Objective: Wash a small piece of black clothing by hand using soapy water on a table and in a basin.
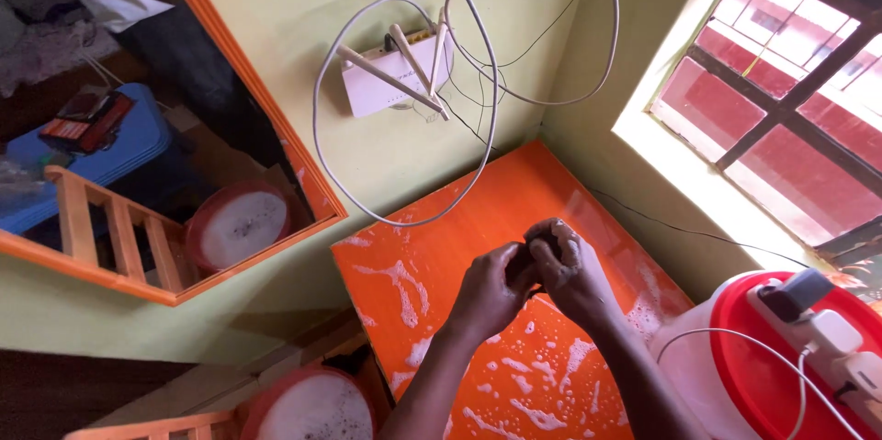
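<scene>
While both hands meet over the soapy orange tabletop, the left hand and right hand curl their fingers shut around a small dark wad, seemingly a soft, wet, slippery cloth, best pinched deep between the fingers.

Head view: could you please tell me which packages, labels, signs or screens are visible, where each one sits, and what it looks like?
No clear package, sign or lit screen shows.
Router: on the green wall above the orange table, white box with antennas; any label is too small to tell.
Power strip: on the red lid at lower right, white with plugs.
Flat dark and red thing: seen in the mirror, on a blue box; kind unclear.
</scene>
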